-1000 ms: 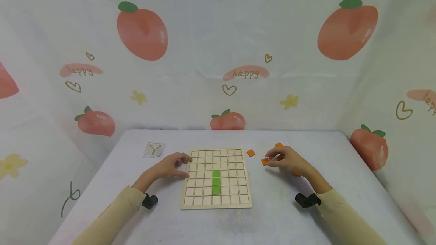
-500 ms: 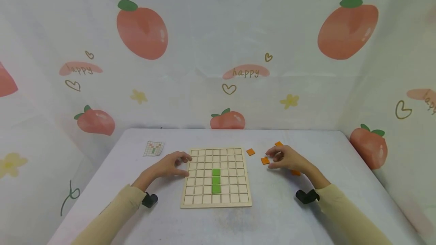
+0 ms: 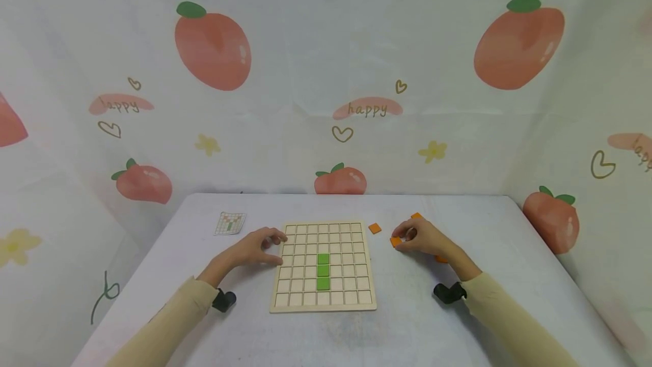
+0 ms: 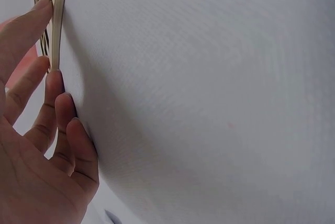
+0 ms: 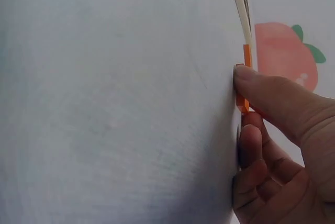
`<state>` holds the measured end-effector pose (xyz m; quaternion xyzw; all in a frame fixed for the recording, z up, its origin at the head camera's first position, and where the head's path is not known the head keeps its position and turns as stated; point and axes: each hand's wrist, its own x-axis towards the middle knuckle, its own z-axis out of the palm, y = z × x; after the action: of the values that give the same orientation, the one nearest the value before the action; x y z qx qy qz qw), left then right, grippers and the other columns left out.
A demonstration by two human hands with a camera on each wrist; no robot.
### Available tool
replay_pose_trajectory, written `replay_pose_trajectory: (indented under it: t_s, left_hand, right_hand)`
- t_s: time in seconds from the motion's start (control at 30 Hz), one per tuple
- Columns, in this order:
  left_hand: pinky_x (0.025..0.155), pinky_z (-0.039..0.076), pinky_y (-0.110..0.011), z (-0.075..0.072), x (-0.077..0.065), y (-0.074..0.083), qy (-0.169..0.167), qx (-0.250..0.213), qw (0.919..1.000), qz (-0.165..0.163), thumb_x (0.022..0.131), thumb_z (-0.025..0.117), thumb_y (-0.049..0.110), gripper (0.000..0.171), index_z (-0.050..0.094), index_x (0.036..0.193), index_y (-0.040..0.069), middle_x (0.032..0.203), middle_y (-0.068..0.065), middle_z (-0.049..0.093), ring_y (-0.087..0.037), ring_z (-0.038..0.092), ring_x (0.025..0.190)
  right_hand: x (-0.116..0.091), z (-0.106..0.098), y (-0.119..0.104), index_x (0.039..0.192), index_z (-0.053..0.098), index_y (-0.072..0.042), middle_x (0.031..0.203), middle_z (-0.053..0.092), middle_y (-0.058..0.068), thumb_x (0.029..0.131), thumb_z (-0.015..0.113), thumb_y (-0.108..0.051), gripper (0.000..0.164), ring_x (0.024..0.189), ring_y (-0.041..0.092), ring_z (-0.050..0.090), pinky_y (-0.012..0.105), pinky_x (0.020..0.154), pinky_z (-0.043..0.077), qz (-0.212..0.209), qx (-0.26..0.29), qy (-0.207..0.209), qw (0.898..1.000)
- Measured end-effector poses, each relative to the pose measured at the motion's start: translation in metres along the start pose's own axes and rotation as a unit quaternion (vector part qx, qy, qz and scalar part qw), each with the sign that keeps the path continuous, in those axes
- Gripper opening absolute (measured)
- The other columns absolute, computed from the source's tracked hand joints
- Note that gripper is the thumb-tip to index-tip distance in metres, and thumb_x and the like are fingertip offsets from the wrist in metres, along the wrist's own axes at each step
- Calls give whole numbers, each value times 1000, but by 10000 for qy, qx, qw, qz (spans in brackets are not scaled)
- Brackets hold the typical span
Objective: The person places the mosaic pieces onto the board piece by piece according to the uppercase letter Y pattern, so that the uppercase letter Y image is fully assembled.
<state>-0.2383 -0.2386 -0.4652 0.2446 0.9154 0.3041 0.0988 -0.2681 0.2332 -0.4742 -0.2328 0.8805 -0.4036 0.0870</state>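
In the head view a pale wooden grid board (image 3: 297, 286) lies flat on the table, with three green square tiles (image 3: 323, 271) in a column of its cells. My left hand (image 3: 252, 249) rests at the board's left side, its spread thumb and fingertips touching the edge; the left wrist view shows this contact too. To the right of the board, my right hand (image 3: 421, 237) pinches a small orange tile (image 3: 395, 242) at table level. The right wrist view shows my thumb on an orange tile (image 5: 242, 101), with the other fingers partly hidden behind.
Another orange tile (image 3: 374, 228) lies off the board's upper right corner. Beyond my right hand is one more orange tile (image 3: 416, 216), and another tile (image 3: 441, 259) is partly covered by the wrist. A small printed grid card (image 3: 230, 223) lies at the back left.
My right hand has moved slightly left, and its thumb and fingers have closed on the orange tile that lay just in front of them. The left hand and the board have stayed put.
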Motion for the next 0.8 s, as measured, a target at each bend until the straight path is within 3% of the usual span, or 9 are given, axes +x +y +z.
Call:
replay_pose_trajectory:
  t_s: [0.33, 0.8]
  left_hand:
    - [91, 46, -47, 1, -1, 0, 57, -120, 9999, 82, 81, 88, 25, 52, 64, 124, 6, 110, -3, 61, -24, 56, 100]
    - [89, 46, -46, 1, 2, 0, 88, -214, 9997, -46, 79, 89, 21, 51, 65, 122, 6, 108, -2, 60, -23, 54, 97]
  right_hand:
    - [3, 4, -1, 98, 76, -10, 92, 68, -3, 81, 88, -17, 22, 78, 19, 58, 30, 69, 49, 48, -95, 136, 9999]
    - [19, 15, -16, 100, 75, -4, 93, 69, 3, 82, 85, -8, 20, 76, 19, 59, 27, 69, 50, -588, 454, 18, 9972]
